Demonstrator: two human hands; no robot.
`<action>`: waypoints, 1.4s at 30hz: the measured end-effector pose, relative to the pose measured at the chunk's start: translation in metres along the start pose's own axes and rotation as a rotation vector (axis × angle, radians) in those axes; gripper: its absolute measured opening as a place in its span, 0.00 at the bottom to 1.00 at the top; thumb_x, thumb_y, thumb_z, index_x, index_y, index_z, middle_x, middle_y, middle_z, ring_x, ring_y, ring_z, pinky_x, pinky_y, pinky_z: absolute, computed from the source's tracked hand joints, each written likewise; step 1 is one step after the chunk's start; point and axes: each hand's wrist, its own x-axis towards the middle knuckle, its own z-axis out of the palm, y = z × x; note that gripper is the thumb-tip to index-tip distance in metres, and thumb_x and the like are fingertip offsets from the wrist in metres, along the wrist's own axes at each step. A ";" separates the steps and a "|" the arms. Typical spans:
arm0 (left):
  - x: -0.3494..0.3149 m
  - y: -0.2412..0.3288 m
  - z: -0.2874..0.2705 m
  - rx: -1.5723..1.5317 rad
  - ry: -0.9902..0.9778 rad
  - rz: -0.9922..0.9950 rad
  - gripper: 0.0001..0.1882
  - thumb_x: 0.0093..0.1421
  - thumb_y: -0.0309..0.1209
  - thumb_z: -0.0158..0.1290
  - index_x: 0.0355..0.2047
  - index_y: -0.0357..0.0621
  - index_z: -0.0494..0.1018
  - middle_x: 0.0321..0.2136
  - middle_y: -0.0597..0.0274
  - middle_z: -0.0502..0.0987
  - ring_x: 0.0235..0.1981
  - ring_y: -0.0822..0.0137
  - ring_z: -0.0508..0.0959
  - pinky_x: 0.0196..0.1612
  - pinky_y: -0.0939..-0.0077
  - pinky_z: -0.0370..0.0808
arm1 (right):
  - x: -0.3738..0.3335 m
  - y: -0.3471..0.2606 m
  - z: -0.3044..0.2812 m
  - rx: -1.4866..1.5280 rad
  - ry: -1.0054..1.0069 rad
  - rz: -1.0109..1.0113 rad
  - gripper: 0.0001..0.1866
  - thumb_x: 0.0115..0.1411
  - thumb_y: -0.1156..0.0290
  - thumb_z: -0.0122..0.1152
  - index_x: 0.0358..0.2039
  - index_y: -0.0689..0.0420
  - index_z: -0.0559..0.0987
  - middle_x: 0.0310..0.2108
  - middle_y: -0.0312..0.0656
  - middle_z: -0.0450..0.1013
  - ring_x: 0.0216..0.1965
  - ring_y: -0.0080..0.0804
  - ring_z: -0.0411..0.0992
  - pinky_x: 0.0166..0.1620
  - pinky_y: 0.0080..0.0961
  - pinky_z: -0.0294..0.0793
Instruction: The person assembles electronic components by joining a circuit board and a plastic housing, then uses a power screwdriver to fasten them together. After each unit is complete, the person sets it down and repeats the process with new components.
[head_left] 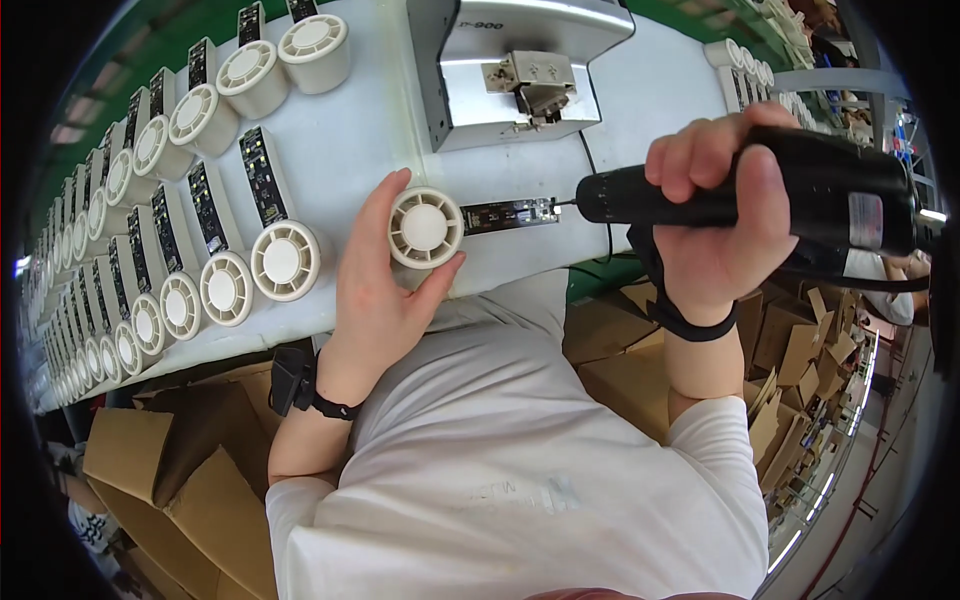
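My left hand point(378, 270) is curled round the white, vented round head of a device point(426, 228), thumb and fingers on opposite sides. From that head a narrow dark circuit board point(508, 214) stretches to the right. My right hand point(722, 200) grips a black electric screwdriver point(650, 194), held sideways with its nose to the left. The thin bit reaches the far right end of the board; whether it sits on a screw is too small to tell. A black strap circles each wrist, the left one carrying a small black box point(293, 382).
Rows of similar white devices point(285, 260) stand on the pale worktop point(370, 120) at left, and more point(735, 70) at far right. A grey metal screw-feeder-like machine point(520, 75) stands behind the board. Cardboard boxes point(200, 480) lie below the table edge. A black cable point(603, 225) crosses the worktop.
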 end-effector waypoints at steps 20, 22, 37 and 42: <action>0.002 0.001 0.000 0.061 -0.007 0.002 0.38 0.51 0.20 0.63 0.62 0.35 0.60 0.57 0.48 0.70 0.53 0.58 0.74 0.56 0.68 0.71 | -0.018 0.008 -0.016 0.004 0.015 0.037 0.16 0.63 0.64 0.51 0.50 0.54 0.68 0.24 0.36 0.64 0.22 0.28 0.62 0.31 0.32 0.67; 0.002 0.002 0.000 0.070 -0.012 0.011 0.39 0.51 0.20 0.63 0.62 0.35 0.60 0.56 0.48 0.70 0.53 0.58 0.74 0.56 0.68 0.71 | -0.019 0.010 -0.016 0.016 0.019 0.029 0.16 0.63 0.65 0.52 0.49 0.54 0.68 0.24 0.36 0.65 0.22 0.28 0.63 0.31 0.32 0.67; 0.002 0.000 0.003 0.034 0.012 0.009 0.37 0.49 0.23 0.66 0.58 0.34 0.63 0.52 0.45 0.71 0.49 0.50 0.75 0.50 0.64 0.74 | -0.027 0.014 -0.012 -0.012 -0.041 0.005 0.15 0.62 0.65 0.57 0.45 0.54 0.66 0.24 0.37 0.65 0.22 0.28 0.63 0.30 0.30 0.68; 0.003 0.000 0.000 0.044 -0.002 0.020 0.37 0.49 0.23 0.66 0.59 0.34 0.62 0.53 0.46 0.71 0.49 0.50 0.76 0.50 0.65 0.74 | -0.021 0.014 -0.014 -0.008 -0.099 0.040 0.14 0.62 0.64 0.55 0.45 0.55 0.67 0.24 0.37 0.65 0.22 0.28 0.63 0.31 0.32 0.68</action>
